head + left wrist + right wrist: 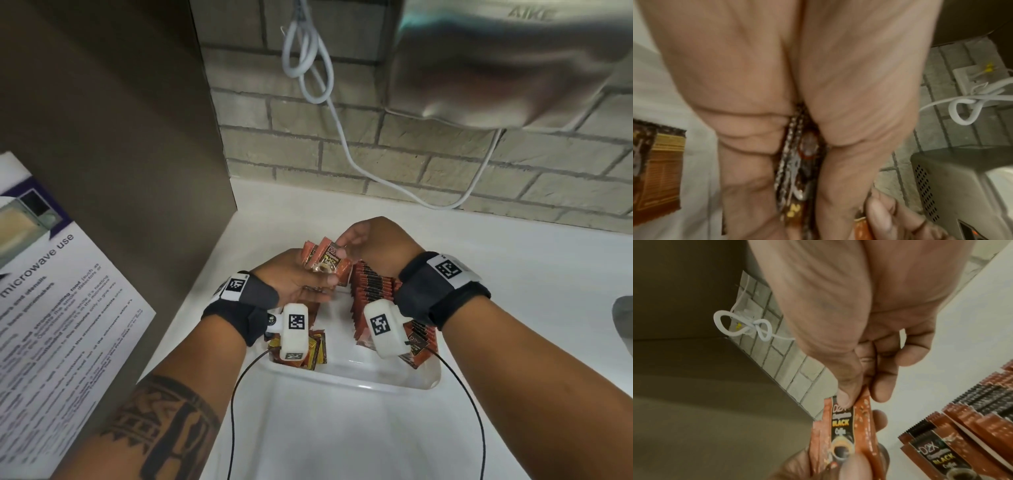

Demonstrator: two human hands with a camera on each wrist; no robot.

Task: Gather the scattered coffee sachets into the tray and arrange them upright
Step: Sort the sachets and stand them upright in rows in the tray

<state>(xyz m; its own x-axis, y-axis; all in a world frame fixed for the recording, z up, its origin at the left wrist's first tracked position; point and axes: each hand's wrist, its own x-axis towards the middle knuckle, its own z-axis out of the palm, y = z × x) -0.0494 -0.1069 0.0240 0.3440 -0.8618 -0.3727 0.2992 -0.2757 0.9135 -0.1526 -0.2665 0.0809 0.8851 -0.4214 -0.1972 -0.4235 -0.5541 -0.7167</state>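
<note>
Together, left hand (291, 274), right hand (373, 243) pinching sachets (325, 262), above tray (376, 380).

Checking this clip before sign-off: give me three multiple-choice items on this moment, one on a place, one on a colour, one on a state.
1. Where is the row of sachets standing?
A. in the white tray
B. on the poster
C. on the wall

2. What colour is the looped cable on the brick wall?
A. black
B. white
C. red

3. What is the right hand doing?
A. resting flat on the counter
B. hanging free
C. pinching the top of the held sachets

Key: 1 A, the row stands inside the tray's rim; 2 B, the cable shows white against the bricks; 3 C, thumb and finger close on the bundle that the left hand grips from below.
</note>
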